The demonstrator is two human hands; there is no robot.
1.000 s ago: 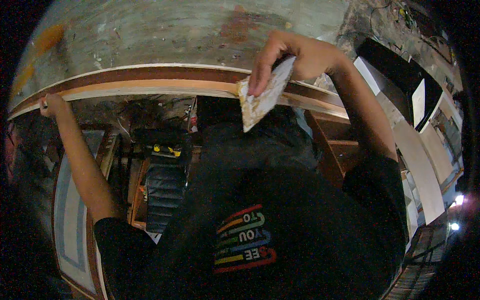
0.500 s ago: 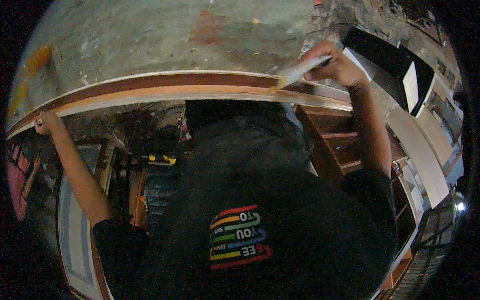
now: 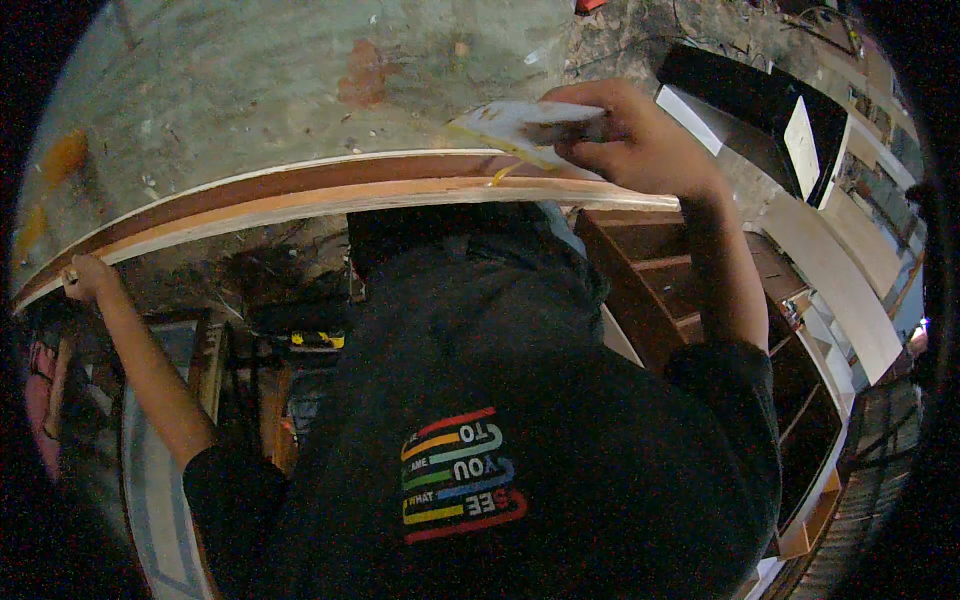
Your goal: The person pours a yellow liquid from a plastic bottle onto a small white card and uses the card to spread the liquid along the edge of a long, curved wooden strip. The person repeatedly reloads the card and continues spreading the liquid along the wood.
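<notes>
A long, narrow wooden board (image 3: 290, 185) with a dark brown face and pale edges runs across in front of me, bent by the lens. My left hand (image 3: 88, 277) is closed round its far left end. Over the right part of the board, my right hand (image 3: 625, 135) grips a whitish, see-through plastic pouch (image 3: 515, 122). Yellow shows along the pouch's lower edge, and a yellow streak (image 3: 503, 174) lies at the board's edge just below it. The pouch's contents are too blurred to make out.
Beyond the board lies a stained grey-green floor (image 3: 250, 90). Brown shelving (image 3: 650, 270) stands close on my right, with pale panels (image 3: 835, 285) and a black box-like piece (image 3: 740, 95) past it. A framed panel (image 3: 160, 390) and a person in pink (image 3: 42, 400) are at left.
My right hand has moved left and slightly toward me, turning the pouch so its broad side shows. My left hand still holds the board's end. The whole view has shifted slightly.
</notes>
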